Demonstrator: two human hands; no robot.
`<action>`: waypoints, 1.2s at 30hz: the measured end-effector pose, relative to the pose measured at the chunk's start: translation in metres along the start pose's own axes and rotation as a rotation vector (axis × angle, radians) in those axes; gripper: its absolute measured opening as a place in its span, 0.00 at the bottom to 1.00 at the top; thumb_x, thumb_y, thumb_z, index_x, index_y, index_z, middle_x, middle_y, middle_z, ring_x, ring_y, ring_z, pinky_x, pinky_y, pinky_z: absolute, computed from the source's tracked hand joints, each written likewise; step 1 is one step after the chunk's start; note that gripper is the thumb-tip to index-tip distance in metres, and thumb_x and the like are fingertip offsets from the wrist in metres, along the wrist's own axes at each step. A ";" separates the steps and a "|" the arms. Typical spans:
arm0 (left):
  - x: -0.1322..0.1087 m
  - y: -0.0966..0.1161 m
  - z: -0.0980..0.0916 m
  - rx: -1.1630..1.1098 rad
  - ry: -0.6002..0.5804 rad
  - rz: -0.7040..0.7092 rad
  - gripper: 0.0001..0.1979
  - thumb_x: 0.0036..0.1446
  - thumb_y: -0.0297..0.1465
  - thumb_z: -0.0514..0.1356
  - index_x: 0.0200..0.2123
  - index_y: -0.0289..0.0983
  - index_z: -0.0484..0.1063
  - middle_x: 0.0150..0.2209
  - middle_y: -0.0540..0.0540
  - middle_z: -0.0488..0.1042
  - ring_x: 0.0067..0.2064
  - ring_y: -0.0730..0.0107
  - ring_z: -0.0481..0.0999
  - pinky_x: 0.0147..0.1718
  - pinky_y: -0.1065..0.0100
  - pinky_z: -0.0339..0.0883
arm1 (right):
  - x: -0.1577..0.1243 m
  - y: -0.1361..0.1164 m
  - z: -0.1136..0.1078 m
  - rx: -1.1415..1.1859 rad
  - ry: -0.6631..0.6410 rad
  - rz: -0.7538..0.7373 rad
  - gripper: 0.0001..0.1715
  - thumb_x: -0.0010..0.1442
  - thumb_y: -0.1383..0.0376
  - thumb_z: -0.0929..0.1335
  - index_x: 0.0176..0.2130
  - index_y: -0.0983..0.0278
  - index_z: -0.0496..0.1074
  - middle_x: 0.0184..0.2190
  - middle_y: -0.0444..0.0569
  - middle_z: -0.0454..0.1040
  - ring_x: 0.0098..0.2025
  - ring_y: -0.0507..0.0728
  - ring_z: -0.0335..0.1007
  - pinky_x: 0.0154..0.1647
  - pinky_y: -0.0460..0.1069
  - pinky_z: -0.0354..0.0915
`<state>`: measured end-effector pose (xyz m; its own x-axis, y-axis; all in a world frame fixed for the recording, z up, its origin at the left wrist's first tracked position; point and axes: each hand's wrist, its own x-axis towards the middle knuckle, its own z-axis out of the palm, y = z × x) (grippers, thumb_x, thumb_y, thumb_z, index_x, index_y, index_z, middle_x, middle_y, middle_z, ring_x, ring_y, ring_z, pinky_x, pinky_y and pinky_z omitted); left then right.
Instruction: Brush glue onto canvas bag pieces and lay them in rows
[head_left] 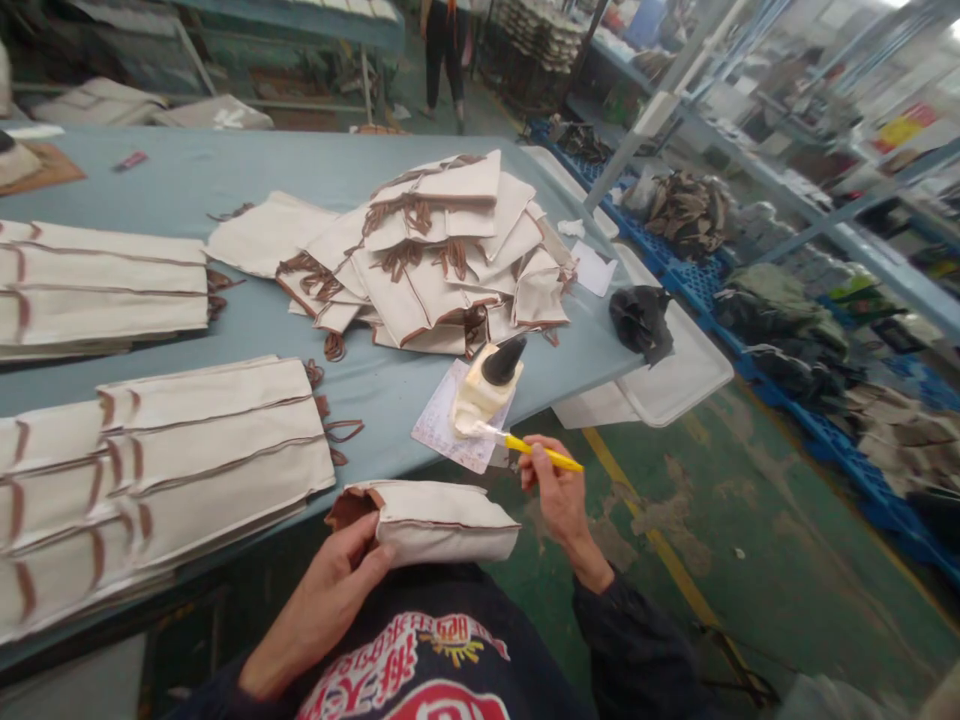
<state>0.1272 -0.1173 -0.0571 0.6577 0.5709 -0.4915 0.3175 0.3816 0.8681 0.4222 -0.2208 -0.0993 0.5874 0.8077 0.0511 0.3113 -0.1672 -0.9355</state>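
Observation:
My left hand [346, 566] grips the brown-lined end of a cream fabric pouch [448, 520], which lies across my lap at the table's edge. Between the fingers of my right hand [556, 492] is a brush [546, 452] with a yellow handle. Its pale bristles touch the cream-coated front of a glue container [480, 395]. That container has a black conical top and sits tilted on a patterned card [431, 424] near the table corner. The fingertips inside the pouch opening are partly hidden.
A heap of cream pouches with brown cords [435, 270] covers the blue-grey table [262, 160]. Stacked pouches [217, 430] lie at the left. A black crumpled bag [641, 322] and a white tray [690, 355] are at the right corner. A person [445, 55] stands beyond.

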 end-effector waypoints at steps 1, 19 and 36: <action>0.000 0.004 0.001 -0.017 -0.011 0.010 0.21 0.65 0.45 0.63 0.52 0.36 0.82 0.49 0.40 0.84 0.47 0.51 0.81 0.55 0.58 0.72 | -0.001 -0.008 0.001 0.059 0.074 0.036 0.21 0.74 0.50 0.64 0.47 0.63 0.75 0.27 0.43 0.75 0.22 0.51 0.68 0.23 0.45 0.68; 0.010 0.101 -0.002 -0.247 -0.187 0.067 0.12 0.57 0.37 0.69 0.42 0.36 0.84 0.39 0.45 0.84 0.40 0.62 0.79 0.44 0.68 0.71 | -0.020 -0.154 0.004 0.414 0.115 -0.342 0.16 0.73 0.54 0.68 0.38 0.60 0.77 0.21 0.39 0.68 0.21 0.50 0.64 0.24 0.45 0.63; -0.002 0.103 -0.005 -0.359 -0.173 -0.006 0.11 0.54 0.37 0.70 0.30 0.35 0.75 0.26 0.52 0.70 0.24 0.76 0.63 0.24 0.74 0.58 | -0.022 -0.138 0.024 0.084 0.120 -0.596 0.13 0.75 0.55 0.65 0.43 0.57 0.76 0.26 0.41 0.73 0.26 0.55 0.72 0.29 0.53 0.70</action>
<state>0.1554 -0.0756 0.0333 0.7718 0.4487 -0.4504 0.0823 0.6320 0.7706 0.3479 -0.2022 0.0205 0.4116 0.6783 0.6087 0.5555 0.3427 -0.7576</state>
